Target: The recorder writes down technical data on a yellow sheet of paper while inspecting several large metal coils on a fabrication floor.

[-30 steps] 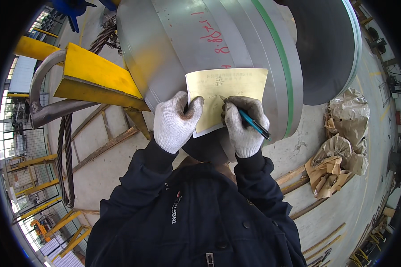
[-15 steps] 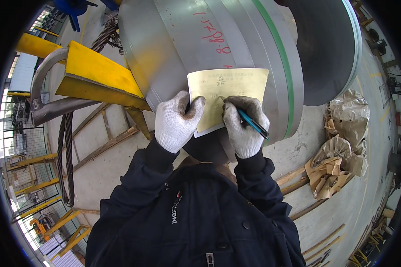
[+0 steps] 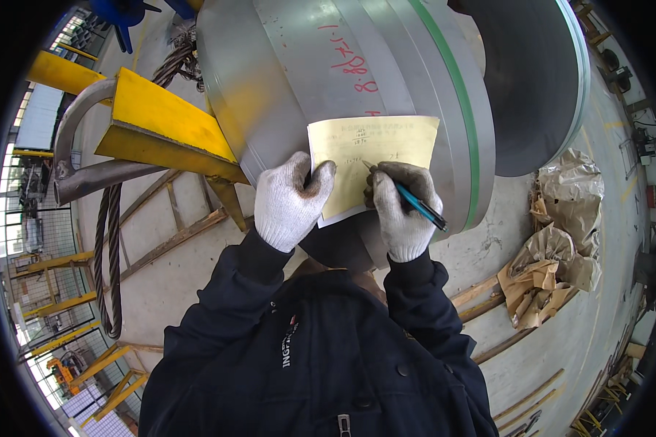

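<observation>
A pale yellow sheet of paper (image 3: 375, 138) with handwriting on it lies against the side of a large grey metal coil (image 3: 270, 95). My left hand (image 3: 291, 200), in a white knitted glove, grips the sheet's left edge, thumb on top; its other fingers are hidden under the paper. In my gloved right hand (image 3: 404, 211) is a teal pen (image 3: 412, 197), slanting down to the right, its tip on the paper beside the written figures. Dark smudges mark both gloves. Red handwriting (image 3: 353, 65) and a green strap (image 3: 452, 65) show on the coil.
A yellow steel hook beam (image 3: 171, 116) with a grey bar juts in from the left, close to the coil. Wire rope (image 3: 106, 262) hangs below it. A second coil (image 3: 539, 80) stands at right, above crumpled brown wrapping (image 3: 550, 269). Wooden beams (image 3: 175, 244) lie on the floor.
The paper and both hands sit very slightly lower in view. My right hand and the pen have shifted a little to the right. Both grips are unchanged.
</observation>
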A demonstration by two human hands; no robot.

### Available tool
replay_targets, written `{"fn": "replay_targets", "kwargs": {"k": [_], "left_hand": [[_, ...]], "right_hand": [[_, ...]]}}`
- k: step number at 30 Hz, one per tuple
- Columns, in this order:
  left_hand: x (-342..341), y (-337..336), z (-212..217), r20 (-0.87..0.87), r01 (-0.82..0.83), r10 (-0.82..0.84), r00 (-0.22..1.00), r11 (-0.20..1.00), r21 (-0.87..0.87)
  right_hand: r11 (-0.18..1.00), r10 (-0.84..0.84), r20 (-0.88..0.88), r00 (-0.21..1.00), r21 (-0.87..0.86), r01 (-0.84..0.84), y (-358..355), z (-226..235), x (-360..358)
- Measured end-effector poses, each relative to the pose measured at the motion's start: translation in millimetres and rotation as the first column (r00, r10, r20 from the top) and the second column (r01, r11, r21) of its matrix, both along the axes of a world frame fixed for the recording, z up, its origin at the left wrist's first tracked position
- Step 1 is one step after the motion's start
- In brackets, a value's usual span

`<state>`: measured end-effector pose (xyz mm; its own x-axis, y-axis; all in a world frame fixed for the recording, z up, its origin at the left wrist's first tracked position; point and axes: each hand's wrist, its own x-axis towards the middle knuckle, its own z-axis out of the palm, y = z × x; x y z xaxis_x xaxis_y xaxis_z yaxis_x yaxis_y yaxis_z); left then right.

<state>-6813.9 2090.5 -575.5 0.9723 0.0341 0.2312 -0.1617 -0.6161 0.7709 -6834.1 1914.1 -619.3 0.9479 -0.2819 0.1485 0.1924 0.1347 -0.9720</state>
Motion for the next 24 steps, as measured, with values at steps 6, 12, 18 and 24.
{"fn": "replay_targets", "kwargs": {"k": [6, 12, 18, 24], "left_hand": [[-0.1, 0.2, -1.3, 0.017, 0.002, -0.003, 1.000, 0.999, 0.033], [-3.6, 1.7, 5.6, -0.033, 0.033, -0.030, 0.999, 0.997, 0.076], [-17.0, 1.7, 1.4, -0.118, 0.085, -0.073, 0.990, 0.991, 0.100], [-31.0, 1.8, -10.4, -0.157, 0.167, -0.157, 0.975, 0.985, 0.049]], "right_hand": [[1.000, 0.007, -0.002, 1.000, -0.029, -0.007, -7.5, -3.7, -2.5], [0.996, 0.005, -0.072, 0.997, 0.091, 0.002, -13.1, 0.7, -10.4], [0.967, 0.036, -0.141, 0.989, 0.253, 0.001, -14.2, -7.8, -25.9], [0.959, 0.070, -0.147, 0.987, 0.283, -0.026, -17.0, -16.5, -41.4]]}}
